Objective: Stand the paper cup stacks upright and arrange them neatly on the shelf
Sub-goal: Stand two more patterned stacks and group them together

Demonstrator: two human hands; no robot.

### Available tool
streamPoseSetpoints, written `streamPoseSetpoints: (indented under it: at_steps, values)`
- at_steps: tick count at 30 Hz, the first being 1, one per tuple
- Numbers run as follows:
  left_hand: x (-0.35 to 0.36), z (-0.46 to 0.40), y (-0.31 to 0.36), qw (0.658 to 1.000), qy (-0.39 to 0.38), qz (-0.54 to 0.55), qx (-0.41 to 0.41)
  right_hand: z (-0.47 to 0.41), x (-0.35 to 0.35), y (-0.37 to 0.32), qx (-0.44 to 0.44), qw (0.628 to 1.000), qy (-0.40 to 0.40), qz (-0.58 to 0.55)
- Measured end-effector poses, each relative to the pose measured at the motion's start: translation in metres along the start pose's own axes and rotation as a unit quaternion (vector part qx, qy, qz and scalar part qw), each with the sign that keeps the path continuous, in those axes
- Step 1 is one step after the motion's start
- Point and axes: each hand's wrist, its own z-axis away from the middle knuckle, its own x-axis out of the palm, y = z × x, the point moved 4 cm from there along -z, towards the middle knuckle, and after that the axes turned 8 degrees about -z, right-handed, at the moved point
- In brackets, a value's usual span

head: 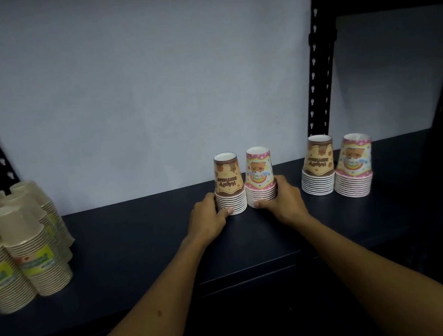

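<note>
On the dark shelf (139,232), left hand (209,219) grips brown stack (229,186), right hand (285,202) pink stack (260,180), fingers hidden.

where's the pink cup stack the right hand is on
In the head view, the pink printed paper cup stack stands upside down mid-shelf, touching the brown printed paper cup stack on its left, with the right hand cupping its base.

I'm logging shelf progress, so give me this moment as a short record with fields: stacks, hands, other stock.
held stacks: brown stack and pink stack, upright, side by side
left hand: on the brown stack's base
right hand: on the pink stack's base
placed stacks: second brown stack and second pink stack, upright, to the right
other stock: wrapped beige cups, far left
surface: dark shelf
</note>
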Motion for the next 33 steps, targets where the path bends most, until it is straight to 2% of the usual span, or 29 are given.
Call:
streamPoseSetpoints:
  at_steps: [15,20,33]
  values:
    - [0.059,0.023,0.108,0.988,-0.108,0.031,0.105,0.065,-0.122,0.025,0.04,0.994,0.091,0.041]
    - [0.08,0.022,0.142,0.984,-0.134,0.051,0.106,0.075,-0.158,0.036,0.045,0.989,0.117,0.071]
    - [0.093,0.021,0.147,0.991,-0.086,0.071,0.076,0.076,-0.169,0.052,0.062,0.989,0.125,0.055]
